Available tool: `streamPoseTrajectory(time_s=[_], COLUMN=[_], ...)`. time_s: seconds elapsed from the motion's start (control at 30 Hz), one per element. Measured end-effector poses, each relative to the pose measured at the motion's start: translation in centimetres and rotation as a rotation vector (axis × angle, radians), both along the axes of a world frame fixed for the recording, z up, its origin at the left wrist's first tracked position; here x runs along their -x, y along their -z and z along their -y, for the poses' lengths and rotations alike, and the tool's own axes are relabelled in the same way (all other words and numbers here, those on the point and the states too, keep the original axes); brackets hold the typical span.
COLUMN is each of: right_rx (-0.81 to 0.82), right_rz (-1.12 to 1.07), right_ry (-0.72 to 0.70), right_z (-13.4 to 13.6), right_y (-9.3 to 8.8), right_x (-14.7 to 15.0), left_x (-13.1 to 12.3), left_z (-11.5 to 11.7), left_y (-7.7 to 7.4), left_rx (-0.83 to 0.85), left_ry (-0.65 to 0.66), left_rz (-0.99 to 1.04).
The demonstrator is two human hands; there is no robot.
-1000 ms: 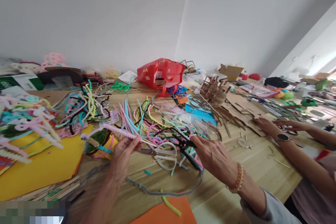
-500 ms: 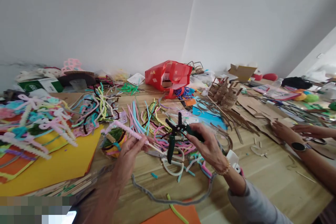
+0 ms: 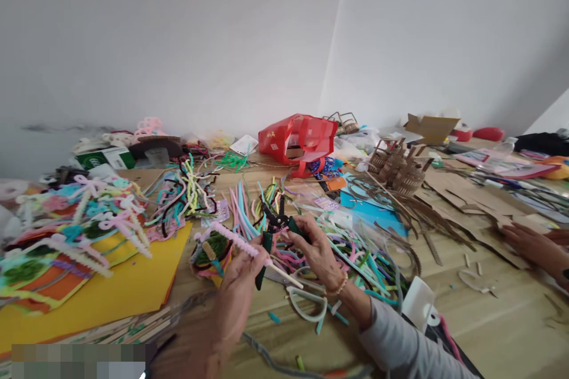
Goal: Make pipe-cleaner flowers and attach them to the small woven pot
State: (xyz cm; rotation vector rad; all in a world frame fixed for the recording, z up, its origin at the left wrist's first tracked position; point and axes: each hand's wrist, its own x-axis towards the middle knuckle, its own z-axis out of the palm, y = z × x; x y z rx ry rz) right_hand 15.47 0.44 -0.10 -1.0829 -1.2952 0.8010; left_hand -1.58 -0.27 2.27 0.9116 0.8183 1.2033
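Our R hand [image 3: 313, 249] has brought the green-handled pliers [image 3: 278, 222] over from the R, w/ head swung up, to just beside our L hand [image 3: 242, 265]. Our view's turned L: orange sheet [image 3: 335, 374] mostly cut off at btm, co-worker's watch [image 3: 565, 274] nearly out of frame.

Head camera, looking forward and down
It looks over the table [image 3: 448, 266] from its near side; the left hand [image 3: 240, 275] and right hand [image 3: 315, 251] show close, below the middle; the red bag [image 3: 280, 141] sits farther off; the wall [image 3: 200, 35] fills the upper part
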Motion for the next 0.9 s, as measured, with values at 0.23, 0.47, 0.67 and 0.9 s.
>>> streamPoseTrajectory(time_s=[0.23, 0.47, 0.67, 0.9], right_rx=[-0.123, -0.132, -0.088, -0.059], right_rz=[0.140, 0.439, 0.495, 0.411], right_ry=[0.087, 0.066, 0.135, 0.092], right_z=[-0.1, 0.9, 0.7, 0.6], right_y=[1.9, 2.4, 3.0, 2.7], right_x=[2.7, 4.0, 4.3, 4.0], left_x=[-0.8, -0.9, -1.8, -2.6], left_z=[0.3, 0.2, 0.8, 1.3], left_y=[1.6, 1.5, 1.8, 1.2], left_rx=[0.080, 0.059, 0.044, 0.048], left_ry=[-0.148, -0.225, -0.200, -0.140], left_rz=[0.001, -0.003, -0.021, 0.036])
